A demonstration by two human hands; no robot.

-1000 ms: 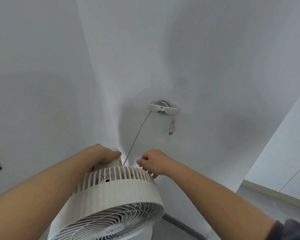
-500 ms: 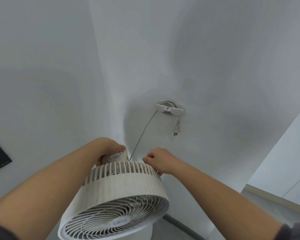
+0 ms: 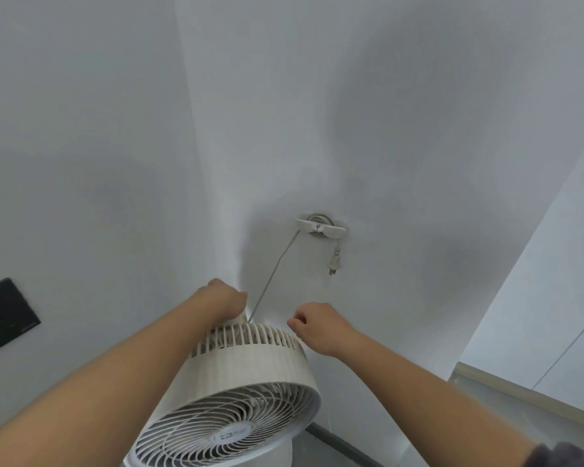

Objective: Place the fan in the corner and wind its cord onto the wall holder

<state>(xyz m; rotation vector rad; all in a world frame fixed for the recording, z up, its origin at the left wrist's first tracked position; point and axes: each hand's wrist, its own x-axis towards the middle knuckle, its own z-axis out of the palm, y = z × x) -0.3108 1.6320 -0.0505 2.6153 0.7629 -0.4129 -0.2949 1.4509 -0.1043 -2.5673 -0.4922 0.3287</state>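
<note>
Room corner, two white walls: the R wall point(image 3: 402, 129) carries a white holder point(image 3: 321, 226) fixed flat to it, w/ the grey cord point(image 3: 275, 274) coiled behind its bar. One run of cord slants down-left to the fan point(image 3: 246, 375), and the plug point(image 3: 334, 264) hangs just below the holder's R end. L wall point(image 3: 81, 163) carries a black plate point(image 3: 5, 315) at the frame edge; grey floor point(image 3: 520, 429) shows lower R, fan's contact w/ it not visible.

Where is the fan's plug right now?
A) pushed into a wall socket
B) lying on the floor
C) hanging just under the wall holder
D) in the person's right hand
C: the plug hangs free just below the wall holder.
</note>
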